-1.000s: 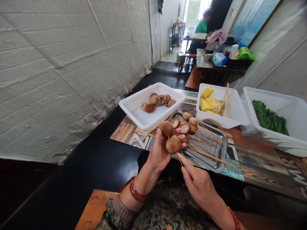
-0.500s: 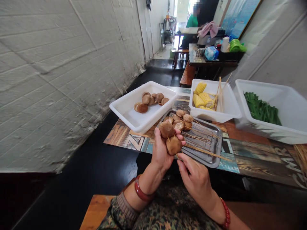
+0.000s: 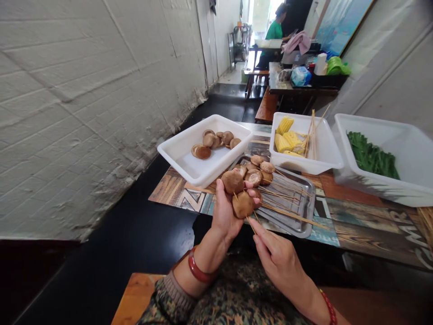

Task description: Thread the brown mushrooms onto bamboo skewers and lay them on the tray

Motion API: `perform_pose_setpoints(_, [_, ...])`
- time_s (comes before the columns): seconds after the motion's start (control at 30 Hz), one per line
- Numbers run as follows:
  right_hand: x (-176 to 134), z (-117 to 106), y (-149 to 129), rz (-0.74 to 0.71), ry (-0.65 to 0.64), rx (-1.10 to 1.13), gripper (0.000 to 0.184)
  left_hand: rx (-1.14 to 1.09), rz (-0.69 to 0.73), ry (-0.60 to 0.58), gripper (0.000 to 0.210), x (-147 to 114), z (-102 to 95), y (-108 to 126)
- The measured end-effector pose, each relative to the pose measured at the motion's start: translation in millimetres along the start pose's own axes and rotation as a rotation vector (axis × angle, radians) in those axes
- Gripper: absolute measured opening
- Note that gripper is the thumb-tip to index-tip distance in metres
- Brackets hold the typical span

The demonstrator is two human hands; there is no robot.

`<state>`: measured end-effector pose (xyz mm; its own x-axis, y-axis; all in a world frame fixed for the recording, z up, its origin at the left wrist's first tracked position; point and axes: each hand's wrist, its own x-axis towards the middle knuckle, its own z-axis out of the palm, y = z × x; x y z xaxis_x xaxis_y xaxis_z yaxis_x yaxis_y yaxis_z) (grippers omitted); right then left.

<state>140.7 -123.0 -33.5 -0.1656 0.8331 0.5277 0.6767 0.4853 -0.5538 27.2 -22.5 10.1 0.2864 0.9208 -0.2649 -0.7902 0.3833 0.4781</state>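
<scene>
Hands (image 3: 223, 214) (image 3: 279, 250) grip mushrooms (image 3: 242, 206), left, and skewers (image 3: 251, 225), right, near tabletop (image 3: 367, 219) letter "Z" (image 3: 193, 200).

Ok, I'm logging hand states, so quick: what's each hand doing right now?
Left hand: cupped, holding at least two mushrooms.
Right hand: closed, pinching a thin skewer stick just below the mushrooms.

Blown out nearly to white at the tall rectangular doorway (image 3: 259, 18) far back. Reflects as a pale sheen on the glossy black floor (image 3: 177, 234). Sharp on the round brown mushroom caps (image 3: 242, 206); stretched toward the right edge, along the deep white plastic tub (image 3: 414, 153). Sinks into shadow at lower left, probably too dark to read.
</scene>
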Motion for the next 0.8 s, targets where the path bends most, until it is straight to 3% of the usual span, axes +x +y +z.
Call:
perform_pose_setpoints(0.23, [-1,-4,-4,0.037,-0.052,0.006,0.048,0.010,0.010,-0.001,0.058,-2,-0.1,2])
perform_pose_setpoints(0.5, [11,-1,-8,0.003,0.120,-0.074,0.024,0.011,0.039,-0.031,0.051,-7,1.8,-3])
perform_pose_setpoints(0.8, [1,-4,-3,-0.027,0.021,0.000,0.039,-0.025,0.011,0.009,0.058,-6,6.2,4])
